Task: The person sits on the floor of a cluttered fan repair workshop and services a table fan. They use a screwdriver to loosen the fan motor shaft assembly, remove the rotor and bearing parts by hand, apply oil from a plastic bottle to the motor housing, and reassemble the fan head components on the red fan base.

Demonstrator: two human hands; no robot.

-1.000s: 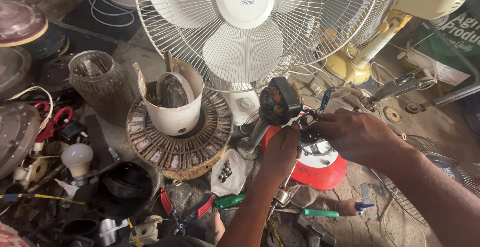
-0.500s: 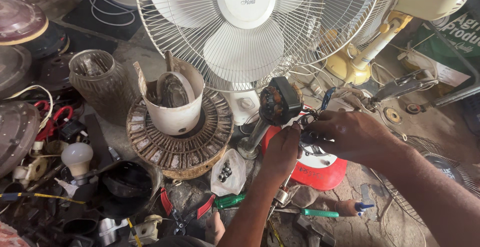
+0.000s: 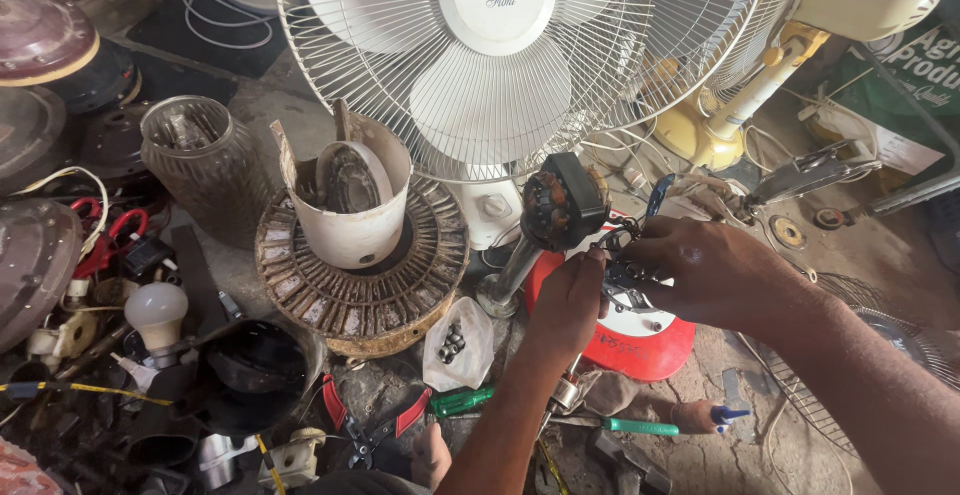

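Both hands meet over a small fan motor [image 3: 562, 203] with its copper windings bare, perched on a metal stem above a red base [image 3: 640, 340]. The left hand [image 3: 568, 305] is pinched around the dark bundle of wires [image 3: 625, 273] just under the motor, and the right hand [image 3: 705, 267] closes over the same bundle from the far side, fingers curled tight on it. Judging by the bare windings and loose leads, the motor is stripped of its housing and the wiring is mid-job, not yet tidied or covered (nothing here looks reassembled). Just above the grip stands one white table fan [image 3: 500, 55], whole, behind its wire guard. Left of the grip lies one rusty stator ring [image 3: 362, 285] with a white plastic cup [image 3: 352, 205] on it. Below the grip lie two green-handled screwdrivers [image 3: 462, 401], one red-handled pliers [image 3: 375, 425], and one small bag of dark screws [image 3: 455, 340]. Farther left sits one light bulb [image 3: 155, 310].
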